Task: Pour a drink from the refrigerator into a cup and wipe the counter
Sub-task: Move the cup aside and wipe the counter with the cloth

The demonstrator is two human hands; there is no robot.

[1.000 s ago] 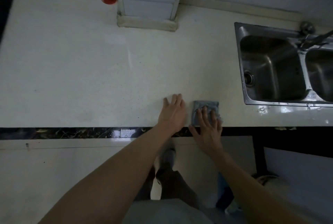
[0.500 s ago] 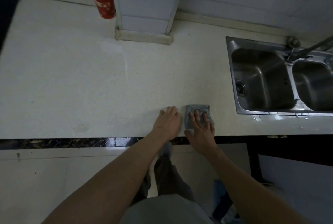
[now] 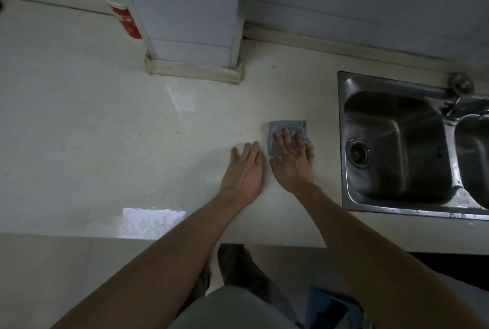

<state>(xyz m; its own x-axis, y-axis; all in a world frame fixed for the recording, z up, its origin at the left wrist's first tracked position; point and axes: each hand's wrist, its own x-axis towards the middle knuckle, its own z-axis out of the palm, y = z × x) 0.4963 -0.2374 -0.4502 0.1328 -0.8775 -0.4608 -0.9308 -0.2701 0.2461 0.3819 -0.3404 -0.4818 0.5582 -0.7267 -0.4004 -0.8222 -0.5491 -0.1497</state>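
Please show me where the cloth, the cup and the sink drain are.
cloth [image 3: 288, 127]: head view, on its far edge beyond the fingers.
cup [image 3: 124, 20]: head view, on its red side.
sink drain [image 3: 358, 153]: head view, on its centre.

The pillar [image 3: 185, 11] hides part of the cup [image 3: 120, 11].

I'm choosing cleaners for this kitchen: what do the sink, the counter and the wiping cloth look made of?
The double-basin sink: likely stainless steel, brushed grey with bright reflections. The pale cream counter: smooth, faintly speckled, with glossy glare patches; stone or composite, can't tell which. The small grey-blue cloth under the right hand: soft wrinkled fabric, perhaps microfibre.
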